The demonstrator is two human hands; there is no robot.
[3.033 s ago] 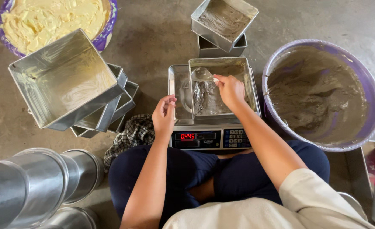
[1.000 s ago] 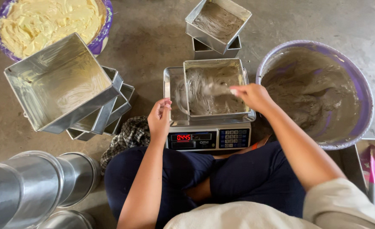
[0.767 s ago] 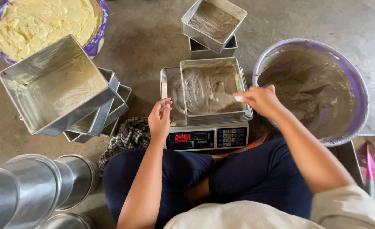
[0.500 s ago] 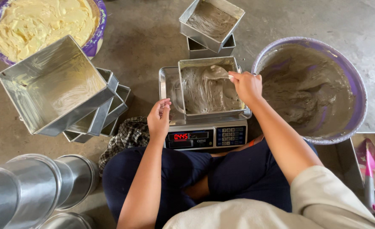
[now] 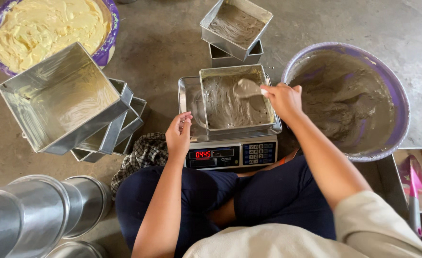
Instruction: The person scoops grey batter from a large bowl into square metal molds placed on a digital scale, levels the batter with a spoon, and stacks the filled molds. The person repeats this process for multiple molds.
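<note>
While one scale [image 5: 230,153] reads, two hands [image 5: 282,98], two bowls [image 5: 387,81]

Square metal tin [image 5: 235,102] sits upright on a digital scale [image 5: 232,153] on the floor, partly filled with grey batter, uneven and smeared up the walls. A batter-coated spoon [image 5: 247,88] is held over the tin's right side by the right hand [image 5: 283,99], fingers closed round its handle. Big purple bowl [image 5: 349,100] of the same grey batter stands just right of the scale. Left hand [image 5: 178,136] rests at the scale's front-left edge, fingers curled.
</note>
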